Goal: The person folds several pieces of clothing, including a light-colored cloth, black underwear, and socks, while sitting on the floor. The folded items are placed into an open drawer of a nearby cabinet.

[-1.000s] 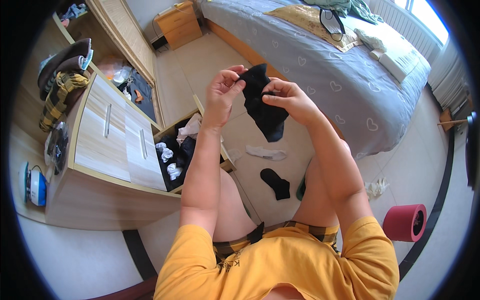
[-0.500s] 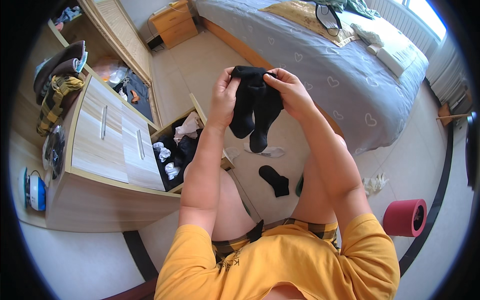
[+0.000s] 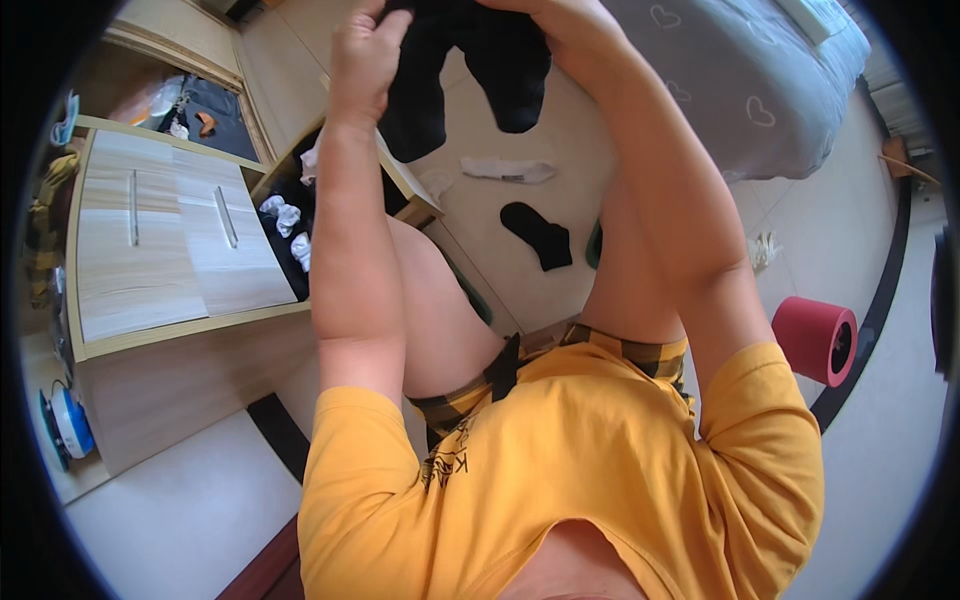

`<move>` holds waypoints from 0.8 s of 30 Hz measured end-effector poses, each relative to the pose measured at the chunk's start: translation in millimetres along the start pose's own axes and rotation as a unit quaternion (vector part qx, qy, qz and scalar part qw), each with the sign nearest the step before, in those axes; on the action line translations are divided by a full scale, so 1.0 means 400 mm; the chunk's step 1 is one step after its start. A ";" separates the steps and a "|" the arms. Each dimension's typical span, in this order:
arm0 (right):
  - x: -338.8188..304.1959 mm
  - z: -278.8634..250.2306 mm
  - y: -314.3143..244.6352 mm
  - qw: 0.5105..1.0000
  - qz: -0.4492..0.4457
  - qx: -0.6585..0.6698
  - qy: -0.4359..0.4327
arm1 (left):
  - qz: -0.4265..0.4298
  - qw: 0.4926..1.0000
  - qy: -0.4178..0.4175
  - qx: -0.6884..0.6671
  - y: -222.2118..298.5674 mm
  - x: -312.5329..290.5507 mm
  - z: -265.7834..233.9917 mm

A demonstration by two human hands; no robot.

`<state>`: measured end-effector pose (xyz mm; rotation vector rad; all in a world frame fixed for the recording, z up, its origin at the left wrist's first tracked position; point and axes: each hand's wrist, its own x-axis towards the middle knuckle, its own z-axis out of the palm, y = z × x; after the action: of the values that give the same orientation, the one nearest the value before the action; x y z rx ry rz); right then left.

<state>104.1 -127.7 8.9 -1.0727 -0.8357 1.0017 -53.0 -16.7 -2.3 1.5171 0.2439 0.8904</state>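
At the top edge of the view, a pair of black socks (image 3: pixel 507 85) hangs between my hands, toes pointing down and spread apart. My left hand (image 3: pixel 368 65) grips the left side of the pair, thumb against the fabric. My right hand (image 3: pixel 580 32) is closed on the upper right side, with its fingers partly cut off by the frame. The socks' upper ends are also cut off there. On the floor below lie a white sock (image 3: pixel 508 171) and a single black sock (image 3: pixel 540 238), between my knees and apart from my hands.
An open drawer (image 3: pixel 405 185) with white and dark clothing juts out beside my left forearm, next to a wood-grain cabinet (image 3: pixel 170 240). The bed (image 3: pixel 740 90) stands at the far right. A red cylinder (image 3: pixel 815 340) and a crumpled whitish item (image 3: pixel 765 250) lie on the right.
My view has tipped downward, so the floor things sit higher in it. The held socks and both hands now reach the top edge, and the two socks hang wider apart.
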 end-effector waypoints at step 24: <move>0.039 -0.042 0.022 0.981 -0.052 0.155 0.107 | -0.043 0.985 0.114 0.122 -0.018 0.000 -0.013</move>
<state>122.4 -116.6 -3.1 -0.8416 -0.5339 0.8777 -53.7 -11.5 -9.6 1.6145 0.5996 0.9931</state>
